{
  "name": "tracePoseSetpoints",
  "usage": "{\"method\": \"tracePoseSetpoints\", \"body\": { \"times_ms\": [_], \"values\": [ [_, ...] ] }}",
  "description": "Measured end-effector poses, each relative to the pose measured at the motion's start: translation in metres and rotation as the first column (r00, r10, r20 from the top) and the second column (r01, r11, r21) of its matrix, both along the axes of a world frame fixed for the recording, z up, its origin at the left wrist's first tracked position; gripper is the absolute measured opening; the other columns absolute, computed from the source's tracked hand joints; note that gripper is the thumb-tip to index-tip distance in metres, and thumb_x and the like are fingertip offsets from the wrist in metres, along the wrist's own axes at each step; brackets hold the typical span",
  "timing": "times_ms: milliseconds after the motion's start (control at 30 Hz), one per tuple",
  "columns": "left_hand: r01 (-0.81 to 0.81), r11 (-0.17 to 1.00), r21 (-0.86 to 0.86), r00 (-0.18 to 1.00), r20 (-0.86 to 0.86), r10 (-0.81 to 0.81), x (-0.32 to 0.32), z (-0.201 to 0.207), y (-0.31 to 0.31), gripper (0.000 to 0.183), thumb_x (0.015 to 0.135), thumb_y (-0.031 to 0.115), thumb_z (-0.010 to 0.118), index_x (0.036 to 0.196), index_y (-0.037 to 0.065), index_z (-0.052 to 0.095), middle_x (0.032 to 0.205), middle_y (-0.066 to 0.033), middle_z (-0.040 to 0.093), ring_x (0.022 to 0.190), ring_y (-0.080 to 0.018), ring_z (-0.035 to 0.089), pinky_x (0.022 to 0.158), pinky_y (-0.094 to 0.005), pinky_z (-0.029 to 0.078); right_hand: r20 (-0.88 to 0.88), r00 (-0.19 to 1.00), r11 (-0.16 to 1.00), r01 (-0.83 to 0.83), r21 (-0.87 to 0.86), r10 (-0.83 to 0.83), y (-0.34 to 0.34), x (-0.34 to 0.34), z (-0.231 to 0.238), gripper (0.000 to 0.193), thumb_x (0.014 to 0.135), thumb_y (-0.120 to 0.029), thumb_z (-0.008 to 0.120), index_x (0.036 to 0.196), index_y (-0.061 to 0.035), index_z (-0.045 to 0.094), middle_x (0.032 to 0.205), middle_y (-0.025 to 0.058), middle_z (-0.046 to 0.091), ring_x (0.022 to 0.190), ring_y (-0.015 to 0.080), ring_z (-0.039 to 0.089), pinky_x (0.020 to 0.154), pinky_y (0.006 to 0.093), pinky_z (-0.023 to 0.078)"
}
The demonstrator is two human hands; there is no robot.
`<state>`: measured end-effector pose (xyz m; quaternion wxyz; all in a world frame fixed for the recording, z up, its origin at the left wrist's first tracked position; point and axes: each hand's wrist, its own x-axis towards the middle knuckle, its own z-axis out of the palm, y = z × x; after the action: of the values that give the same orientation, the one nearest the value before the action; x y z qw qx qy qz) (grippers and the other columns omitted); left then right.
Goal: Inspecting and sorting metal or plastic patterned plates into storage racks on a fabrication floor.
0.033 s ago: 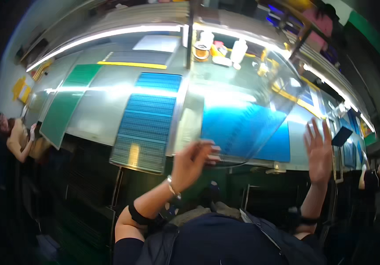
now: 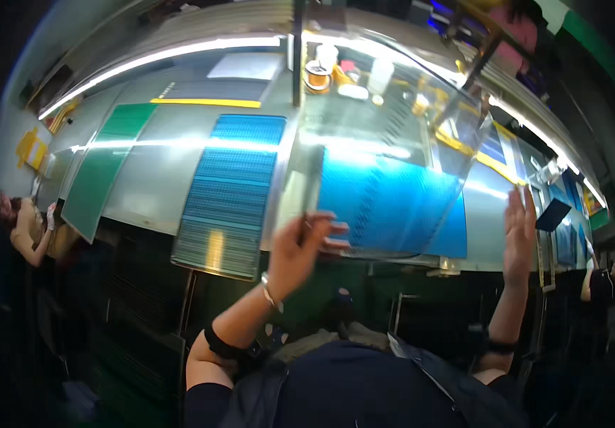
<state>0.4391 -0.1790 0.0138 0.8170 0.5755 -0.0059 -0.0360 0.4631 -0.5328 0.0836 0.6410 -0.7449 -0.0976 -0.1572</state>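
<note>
My left hand (image 2: 301, 250), a bracelet at its wrist, is closed with bent fingers at the near left corner of a clear plastic sheet (image 2: 386, 125). The sheet carries rows of dark marks and stretches up and right. Through it shows a bright blue sheet (image 2: 451, 227) lying on the bench beneath. Exactly how the fingertips grip the clear edge is hard to make out. To the right of both sheets, my right hand (image 2: 518, 239) is raised, fingers stretched upward, holding nothing.
Left of me lies a blue striped panel (image 2: 232, 178), with a green panel (image 2: 107, 171) farther left. A wire spool (image 2: 317, 77) and white bottle (image 2: 380, 75) stand at the back near a post (image 2: 298, 53). Co-workers are at the far left (image 2: 30, 228) and far right (image 2: 611, 274).
The clear sheet has swung down and left, covering more of the blue sheet. My left hand has shifted slightly left and up. My right hand has turned edge-on, its fingers closer together.
</note>
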Motion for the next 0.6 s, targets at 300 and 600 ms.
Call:
{"method": "tracePoseSetpoints", "body": {
  "times_ms": [300,600],
  "values": [
    [-0.043,0.998,0.038,0.965,-0.257,0.052,0.074,-0.080,-0.025,0.033,0.094,0.014,0.042,0.125,0.001,0.040,0.113,-0.0205,0.056,0.084,-0.0251,0.065,0.072,-0.0344,0.055,-0.752,0.652,0.973,0.218,0.071,-0.091,-0.166,0.058,-0.146,0.039,0.084,-0.025,0.064,0.115,-0.0068,0.050,0.100,0.0064,0.060,0.088,0.0139,0.058,0.077,0.0256,0.048],
    [0.058,0.562,0.825,0.985,0.044,-0.167,0.085,-0.156,0.011,0.046,0.080,-0.001,0.061,0.124,0.005,0.051,0.129,-0.0143,0.049,0.101,-0.0248,0.060,0.088,-0.0360,0.047,-0.591,0.749,0.948,0.162,-0.276,-0.300,-0.155,0.031,-0.214,0.015,0.079,-0.011,0.067,0.090,-0.0035,0.062,0.076,-0.0042,0.056,0.068,0.0035,0.050,0.066,0.0191,0.041]
  ]
}}
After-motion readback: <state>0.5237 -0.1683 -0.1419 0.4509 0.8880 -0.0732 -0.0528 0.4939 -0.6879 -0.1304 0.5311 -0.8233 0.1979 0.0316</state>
